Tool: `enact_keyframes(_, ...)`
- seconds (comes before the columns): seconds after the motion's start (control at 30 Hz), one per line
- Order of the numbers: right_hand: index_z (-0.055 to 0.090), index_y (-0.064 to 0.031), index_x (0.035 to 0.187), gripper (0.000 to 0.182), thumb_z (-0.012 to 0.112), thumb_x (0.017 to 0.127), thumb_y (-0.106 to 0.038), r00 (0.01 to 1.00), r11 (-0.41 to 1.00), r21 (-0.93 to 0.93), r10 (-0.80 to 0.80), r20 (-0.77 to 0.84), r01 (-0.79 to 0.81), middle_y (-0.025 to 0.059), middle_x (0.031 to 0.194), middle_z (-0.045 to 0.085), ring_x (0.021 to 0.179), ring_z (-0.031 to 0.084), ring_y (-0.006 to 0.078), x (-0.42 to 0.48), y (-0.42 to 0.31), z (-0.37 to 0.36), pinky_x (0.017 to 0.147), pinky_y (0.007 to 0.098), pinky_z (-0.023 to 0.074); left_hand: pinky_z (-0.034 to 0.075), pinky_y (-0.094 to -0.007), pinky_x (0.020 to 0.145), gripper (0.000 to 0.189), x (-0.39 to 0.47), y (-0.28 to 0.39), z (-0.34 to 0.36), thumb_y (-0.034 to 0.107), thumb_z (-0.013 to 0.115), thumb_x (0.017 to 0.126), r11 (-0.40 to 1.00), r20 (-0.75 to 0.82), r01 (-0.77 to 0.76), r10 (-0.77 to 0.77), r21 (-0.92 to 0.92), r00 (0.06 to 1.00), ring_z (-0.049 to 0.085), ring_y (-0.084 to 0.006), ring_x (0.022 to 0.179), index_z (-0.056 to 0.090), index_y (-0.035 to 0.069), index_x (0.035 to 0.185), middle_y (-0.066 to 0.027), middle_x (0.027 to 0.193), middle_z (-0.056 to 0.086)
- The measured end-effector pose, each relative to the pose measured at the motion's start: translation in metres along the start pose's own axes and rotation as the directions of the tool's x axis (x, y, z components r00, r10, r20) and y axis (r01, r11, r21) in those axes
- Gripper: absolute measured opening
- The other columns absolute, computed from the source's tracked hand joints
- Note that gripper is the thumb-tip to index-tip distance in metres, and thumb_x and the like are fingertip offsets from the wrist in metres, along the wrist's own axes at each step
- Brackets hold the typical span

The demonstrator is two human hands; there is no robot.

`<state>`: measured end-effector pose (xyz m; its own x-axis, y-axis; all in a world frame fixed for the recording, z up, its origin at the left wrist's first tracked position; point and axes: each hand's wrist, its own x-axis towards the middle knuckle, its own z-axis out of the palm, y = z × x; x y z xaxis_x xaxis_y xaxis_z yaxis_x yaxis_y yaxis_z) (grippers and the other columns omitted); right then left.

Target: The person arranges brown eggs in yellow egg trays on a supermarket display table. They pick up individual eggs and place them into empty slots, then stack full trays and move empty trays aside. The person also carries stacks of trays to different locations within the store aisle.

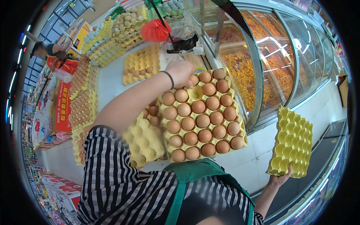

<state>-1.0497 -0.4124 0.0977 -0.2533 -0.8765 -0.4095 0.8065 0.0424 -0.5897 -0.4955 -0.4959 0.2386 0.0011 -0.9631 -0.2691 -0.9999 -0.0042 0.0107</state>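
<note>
My left hand (180, 73) is over the far left corner of a yellow egg tray (244, 137) full of brown eggs. Its curled fingers are beside a brown egg (193, 80) at the far edge; the fingertips are partly hidden, and I cannot tell if they grip an egg. Just below the fingers is a bare socket (195, 93) in the tray. Off to the right, my right hand (281, 177) holds an empty yellow egg tray (294, 143) upright by its lower edge. More brown eggs (153, 110) show under my left forearm, next to an egg-free yellow tray (142, 137).
A partly filled tray (142, 57) lies further back on the white table (108, 80). Stacked egg trays (81, 105) line its left side. A glass food case (270, 64) stands at right. A red paper ornament (156, 30) hangs ahead. Another person (56, 56) is far left.
</note>
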Motion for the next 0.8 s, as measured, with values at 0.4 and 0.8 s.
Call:
enact_keyframes(0.4, 0.036, -0.0045, 0.137, 0.060, 0.058, 0.085, -0.026, 0.998, 0.998, 0.037, 0.046, 0.044, -0.047, 0.0144, 0.134, 0.046, 0.120, 0.047, 0.0326, 0.020, -0.010, -0.021, 0.101, 0.0494, 0.0404, 0.052, -0.0426, 0.070, 0.031, 0.004, 0.028, -0.010, 0.031, 0.076, 0.065, 0.988, 0.036, 0.043, -0.049, 0.148, 0.998, 0.065, -0.0315, 0.081, 0.070, 0.003, 0.078, -0.0150, 0.082, 0.066)
enact_keyframes(0.8, 0.038, -0.0054, 0.136, 0.058, 0.058, 0.085, -0.026, 0.999, 1.000, 0.026, 0.006, -0.042, -0.005, 0.0134, 0.132, 0.048, 0.119, 0.048, 0.0321, 0.015, -0.011, -0.024, 0.100, 0.0486, 0.0411, 0.050, -0.0360, 0.074, 0.038, -0.014, -0.021, -0.002, 0.029, 0.073, 0.063, 0.977, -0.232, -0.105, 0.061, -0.185, 0.971, 0.062, -0.0273, 0.089, 0.069, 0.011, 0.097, -0.0110, 0.093, 0.064)
